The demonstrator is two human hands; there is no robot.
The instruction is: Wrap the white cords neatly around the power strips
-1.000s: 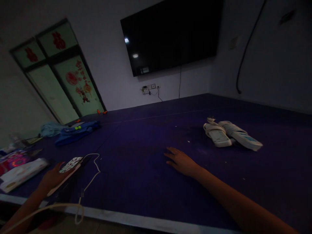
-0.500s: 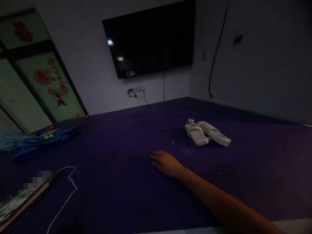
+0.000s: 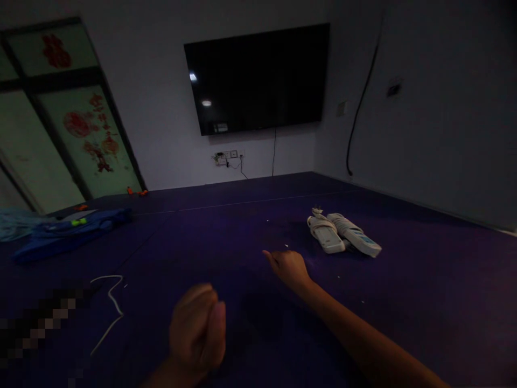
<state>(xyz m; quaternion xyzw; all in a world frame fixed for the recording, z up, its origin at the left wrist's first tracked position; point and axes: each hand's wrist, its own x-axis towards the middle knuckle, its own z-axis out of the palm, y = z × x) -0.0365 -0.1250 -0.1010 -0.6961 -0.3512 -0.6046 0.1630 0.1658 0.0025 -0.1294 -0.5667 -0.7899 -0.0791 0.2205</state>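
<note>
My left hand (image 3: 197, 326) is raised in the lower middle, curled into a fist with the thumb against the fingers; nothing shows in it. My right hand (image 3: 290, 268) is over the purple floor covering (image 3: 242, 237), its fingers folded and its thumb pointing left, with nothing visible in its grip. Beyond and to the right of it lie two white power strips, one on the left (image 3: 326, 237) and one on the right (image 3: 357, 237), side by side with their cords wound around them. Neither hand touches them.
On the left lies a blue cloth (image 3: 72, 229) with a yellow-green object (image 3: 78, 221) on it. A thin white cable (image 3: 115, 302) curves across the floor at lower left. A large television (image 3: 258, 81) hangs on the far wall, above sockets (image 3: 230, 156) with cables.
My left hand has come into view as a fist. The fingers of my right hand, spread before, are now folded, and it sits slightly farther right. The view has shifted a little.
</note>
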